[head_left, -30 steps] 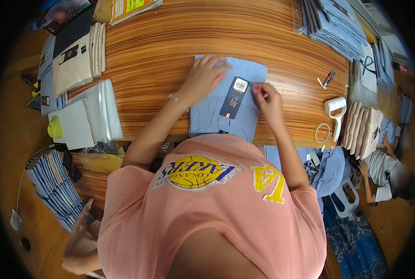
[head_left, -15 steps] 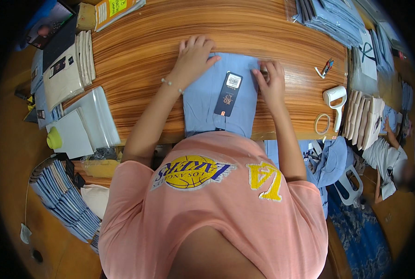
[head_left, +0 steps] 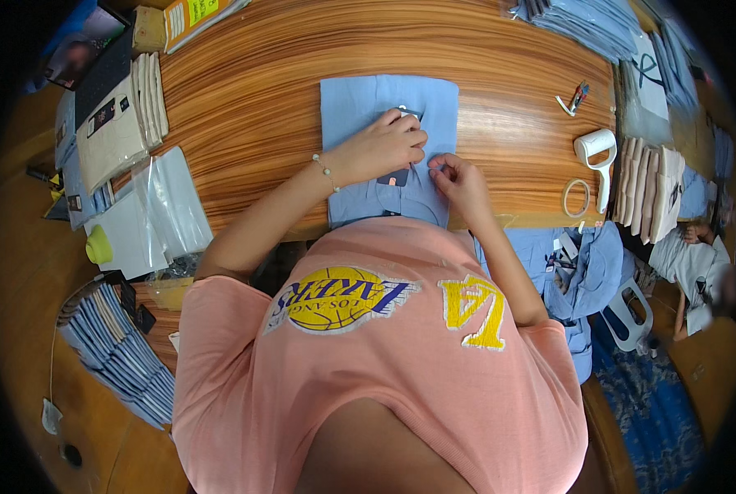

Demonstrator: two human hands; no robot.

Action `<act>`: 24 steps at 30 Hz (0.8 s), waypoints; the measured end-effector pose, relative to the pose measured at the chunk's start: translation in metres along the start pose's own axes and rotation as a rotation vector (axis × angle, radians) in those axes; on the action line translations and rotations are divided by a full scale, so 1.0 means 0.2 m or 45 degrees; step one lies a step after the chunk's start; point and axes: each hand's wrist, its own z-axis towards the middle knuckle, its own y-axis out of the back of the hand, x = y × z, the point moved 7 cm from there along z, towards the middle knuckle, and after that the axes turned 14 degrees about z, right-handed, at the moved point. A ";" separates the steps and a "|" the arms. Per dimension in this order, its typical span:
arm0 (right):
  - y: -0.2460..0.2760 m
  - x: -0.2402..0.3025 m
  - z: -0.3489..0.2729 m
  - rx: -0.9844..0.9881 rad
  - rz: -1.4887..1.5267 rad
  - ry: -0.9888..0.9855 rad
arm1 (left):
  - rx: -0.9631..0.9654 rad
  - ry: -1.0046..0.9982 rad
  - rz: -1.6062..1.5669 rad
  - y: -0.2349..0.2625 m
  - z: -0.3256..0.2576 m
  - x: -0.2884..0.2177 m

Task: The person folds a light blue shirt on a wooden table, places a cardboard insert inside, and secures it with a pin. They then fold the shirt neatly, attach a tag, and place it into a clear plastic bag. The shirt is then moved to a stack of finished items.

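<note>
The folded blue shirt (head_left: 350, 103) lay flat on the worktop (head_left: 252, 99), left hand (head_left: 389, 148) curled over its dark tag (head_left: 394, 178), right hand (head_left: 464, 181) bunched by its right edge, couldn't tell if either gripped anything, and honestly a light touch seemed best against creases.

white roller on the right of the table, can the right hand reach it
Likely yes: the right hand is beside the folded blue garment, and only tabletop shows between it and the white roller.
</note>
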 end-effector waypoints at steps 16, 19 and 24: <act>-0.05 0.16 0.00 -0.057 -0.213 0.243 | -0.077 0.156 -0.258 -0.05 -0.05 0.04; -0.03 0.14 0.03 0.013 -0.109 0.212 | -0.043 0.194 -0.137 -0.06 -0.04 0.02; 0.30 0.20 0.15 -0.353 -0.118 0.352 | 0.027 0.334 -0.065 -0.03 -0.02 -0.01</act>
